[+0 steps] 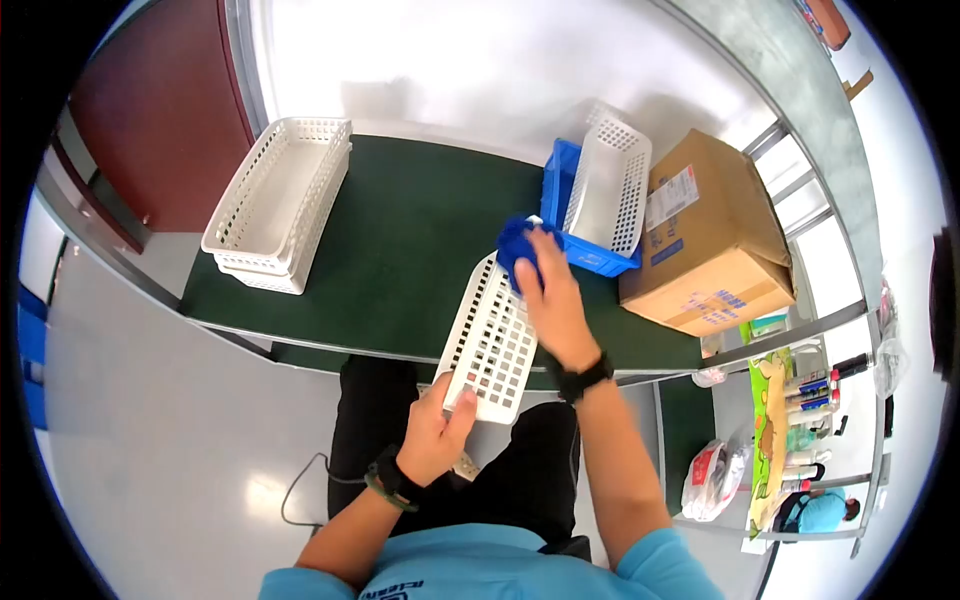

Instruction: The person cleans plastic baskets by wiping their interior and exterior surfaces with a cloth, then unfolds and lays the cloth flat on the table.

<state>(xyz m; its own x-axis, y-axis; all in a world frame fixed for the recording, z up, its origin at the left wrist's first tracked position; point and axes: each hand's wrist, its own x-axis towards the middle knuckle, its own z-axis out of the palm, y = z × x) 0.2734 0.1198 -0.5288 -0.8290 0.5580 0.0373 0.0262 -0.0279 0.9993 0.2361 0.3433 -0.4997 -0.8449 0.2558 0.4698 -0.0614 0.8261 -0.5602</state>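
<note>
My left hand grips the near end of a white perforated plastic basket, thumb on its surface. The basket is tilted over the table's front edge, above my lap. At its far end, my right hand holds a bunched blue cloth against the plastic. The fingers of that hand are slightly blurred, and part of the cloth is hidden beneath them. Just beyond the cloth stands a blue basket with another white basket resting in it.
Stacked white baskets stand at the left of the dark green table. A cardboard box occupies the right end. Bottles and a plastic bag are on shelving at right. Another person is far off there.
</note>
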